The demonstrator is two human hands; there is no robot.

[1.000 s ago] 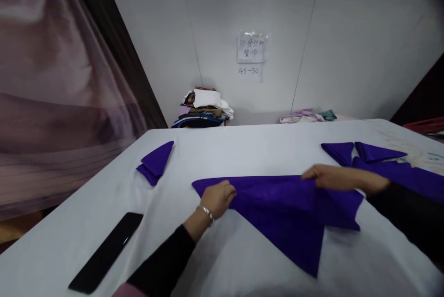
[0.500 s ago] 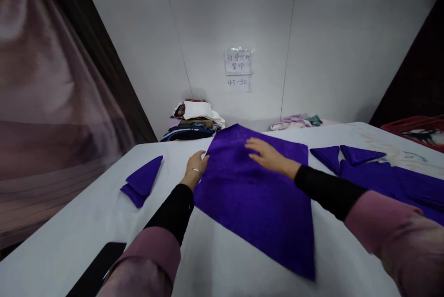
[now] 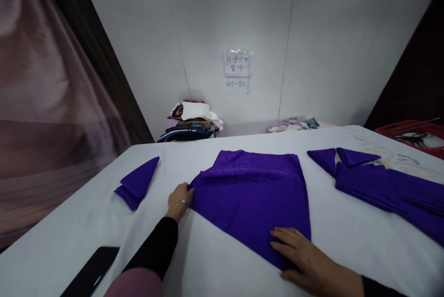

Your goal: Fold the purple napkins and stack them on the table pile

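Note:
A purple napkin (image 3: 253,195) lies spread on the white-covered table (image 3: 215,264), with a raised crease across its far part. My left hand (image 3: 180,197), a bracelet at its wrist, is closed on the napkin's left corner. Over the near right corner lies my right hand (image 3: 301,255), its fingers apart on the cloth and its thumb by the edge. Left of the napkin rests a folded purple napkin (image 3: 140,181). On the right are two small purple folded pieces (image 3: 324,158) and a larger heap of purple cloth (image 3: 388,190).
A black phone (image 3: 92,269) lies at the near left. Piled folded clothes (image 3: 194,123) and a smaller cloth heap (image 3: 293,124) sit by the wall. A paper sign (image 3: 237,70) hangs there. The red basket (image 3: 409,130) stands far right, a pinkish curtain (image 3: 45,102) left.
My right hand has moved from the napkin's far middle to its near corner. The left hand has come nearer and gripped the left corner. The napkin's far edge has shifted toward me.

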